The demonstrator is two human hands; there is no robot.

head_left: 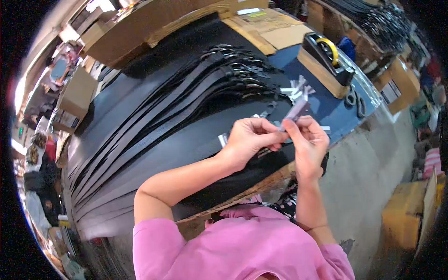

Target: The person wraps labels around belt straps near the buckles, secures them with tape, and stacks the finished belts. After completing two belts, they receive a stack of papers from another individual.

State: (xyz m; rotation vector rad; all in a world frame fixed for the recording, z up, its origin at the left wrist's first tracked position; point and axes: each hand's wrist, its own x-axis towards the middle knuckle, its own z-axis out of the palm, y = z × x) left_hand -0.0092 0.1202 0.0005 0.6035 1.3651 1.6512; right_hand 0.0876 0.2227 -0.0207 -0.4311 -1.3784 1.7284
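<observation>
Both my hands meet above the front right part of the dark table. My right hand (305, 142) pinches a small pale strip or bundle (297, 108) that points up and away. Beside it, my left hand (254, 140) has thumb and fingertips pressed together at the strip's lower end; what they hold there is too small to make out. Just behind lie loose white tags (298, 88). Black belts (182, 88) with metal buckles (238, 70) stretch across the table to the left of my hands.
A tape dispenser (329, 58) with yellow tape stands at the table's right, scissors (355, 101) near it. Flattened cardboard (270, 30) lies at the back. Boxes stand left (77, 100) and lower right (406, 214). More black belts (382, 25) are piled at upper right.
</observation>
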